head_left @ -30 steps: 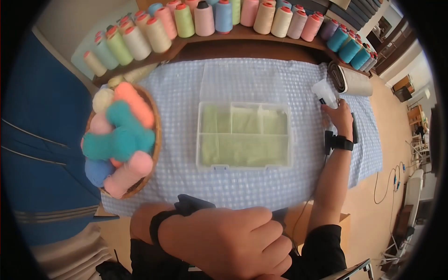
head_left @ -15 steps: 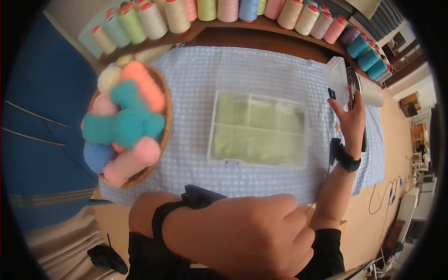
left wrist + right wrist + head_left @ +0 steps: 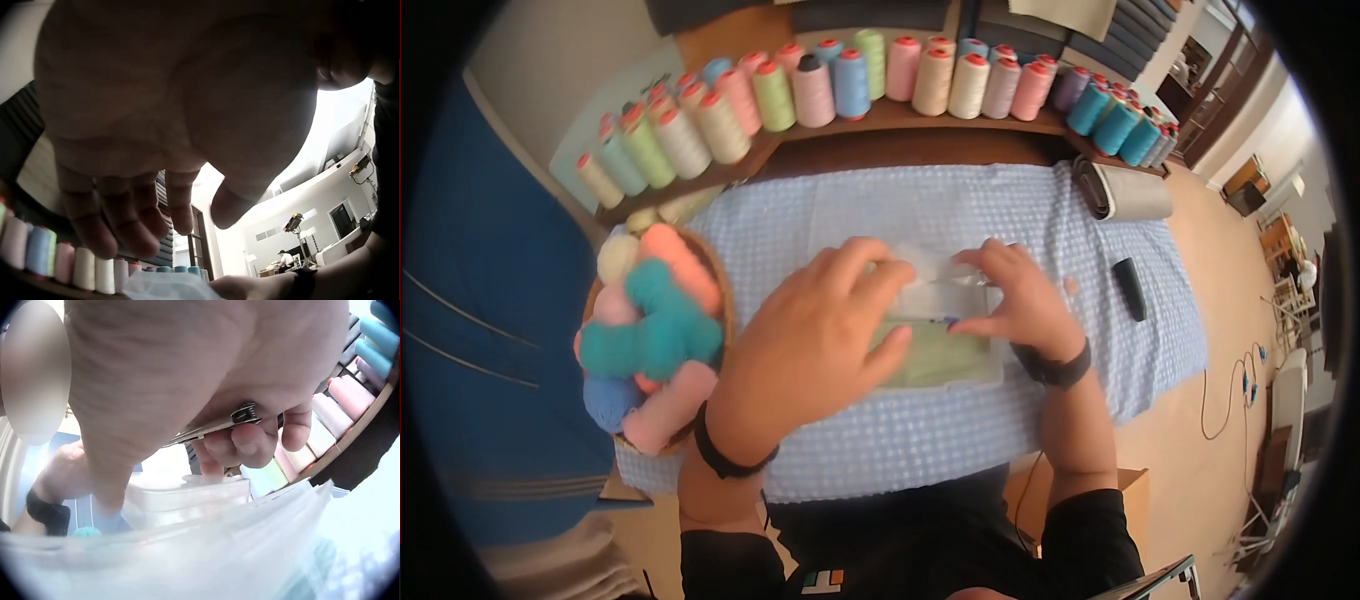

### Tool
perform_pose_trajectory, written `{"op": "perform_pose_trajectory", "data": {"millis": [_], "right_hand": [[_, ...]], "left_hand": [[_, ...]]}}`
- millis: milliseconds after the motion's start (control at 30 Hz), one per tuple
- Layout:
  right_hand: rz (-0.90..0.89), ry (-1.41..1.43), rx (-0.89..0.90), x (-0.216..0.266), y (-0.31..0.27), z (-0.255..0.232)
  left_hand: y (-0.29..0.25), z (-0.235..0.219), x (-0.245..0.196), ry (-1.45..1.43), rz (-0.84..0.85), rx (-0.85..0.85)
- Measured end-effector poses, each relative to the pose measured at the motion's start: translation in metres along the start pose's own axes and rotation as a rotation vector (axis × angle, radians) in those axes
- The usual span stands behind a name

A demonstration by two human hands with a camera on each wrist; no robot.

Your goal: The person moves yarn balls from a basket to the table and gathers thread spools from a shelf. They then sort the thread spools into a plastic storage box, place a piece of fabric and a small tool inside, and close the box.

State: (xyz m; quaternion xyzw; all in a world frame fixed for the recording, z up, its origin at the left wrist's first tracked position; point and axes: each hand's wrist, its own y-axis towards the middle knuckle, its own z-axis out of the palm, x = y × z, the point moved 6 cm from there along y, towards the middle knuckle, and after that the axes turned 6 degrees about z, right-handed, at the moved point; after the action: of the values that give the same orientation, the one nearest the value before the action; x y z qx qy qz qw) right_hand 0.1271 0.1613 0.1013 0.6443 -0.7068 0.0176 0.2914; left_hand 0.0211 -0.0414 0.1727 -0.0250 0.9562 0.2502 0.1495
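Observation:
My right hand holds a small clear plastic box between thumb and fingers, above a large clear organizer with a green lining. In the right wrist view, curled fingers also keep a slim metal tool with a coil spring, like thread snips, against the palm. My left hand hovers at the small box's left side, fingers loosely bent and thumb apart. Nothing lies between those fingers in the left wrist view. The organizer's open transparent lid lies behind it, and the hands hide much of its compartments.
On the left stands a wicker basket heaped with yarn. A rolled grey fabric lies at the back right, a black elongated object nearer. Cones of thread line a wooden shelf behind the checked cloth.
My right hand has brought the small box from the table's right side to over the organizer. My left hand has risen from the front edge to beside it, its fingers uncurled.

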Motion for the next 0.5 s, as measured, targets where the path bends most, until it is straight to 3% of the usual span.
{"op": "perform_pose_trajectory", "data": {"millis": [267, 367, 500], "right_hand": [[-0.096, 0.1, 0.034, 0.01, -0.004, 0.004], [-0.1, 0.076, -0.037, 0.011, -0.004, 0.0], [-0.186, 0.059, -0.17, 0.014, -0.008, 0.0]], "left_hand": [[0.001, 0.043, 0.025, -0.069, -0.086, 0.235], [0.004, 0.042, 0.033, -0.124, -0.222, 0.248], [0.003, 0.04, 0.041, -0.055, -0.247, 0.145]]}}
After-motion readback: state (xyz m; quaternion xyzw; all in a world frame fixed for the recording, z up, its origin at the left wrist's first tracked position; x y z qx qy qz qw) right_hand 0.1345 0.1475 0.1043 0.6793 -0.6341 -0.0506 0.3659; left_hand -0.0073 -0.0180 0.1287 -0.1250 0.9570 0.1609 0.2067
